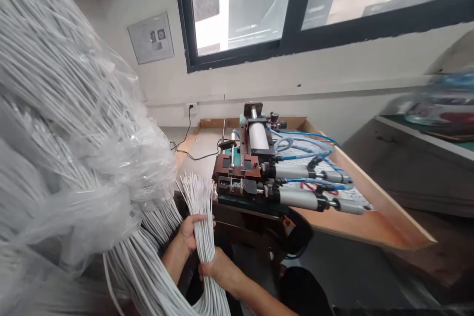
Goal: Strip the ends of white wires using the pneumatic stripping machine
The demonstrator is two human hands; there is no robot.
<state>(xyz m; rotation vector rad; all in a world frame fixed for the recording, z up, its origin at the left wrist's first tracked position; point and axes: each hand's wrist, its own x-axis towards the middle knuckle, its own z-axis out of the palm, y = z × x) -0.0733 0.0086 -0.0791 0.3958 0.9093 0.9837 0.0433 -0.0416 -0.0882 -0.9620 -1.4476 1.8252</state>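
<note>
A thick bundle of white cables (204,237) stands roughly upright before me, its loose ends fanned out at the top. My left hand (189,231) is closed around its upper part, thumb across the front. Lower down, my right hand (217,269) wraps the same bundle from the right. Below my hands the cables curve left toward a much larger mass of white cables (55,74), partly covered in clear plastic wrap (122,158). Just right of the bundle's ends sits a pneumatic machine (240,170) with metal cylinders; neither hand touches it.
The machine rests on a wooden-edged bench (392,229) with blue air hoses (307,140) behind its cylinders. A black cord (192,157) runs to a wall socket (191,108). At right stands a shelf (425,131) with blurred plastic-wrapped items. A window (244,10) is above.
</note>
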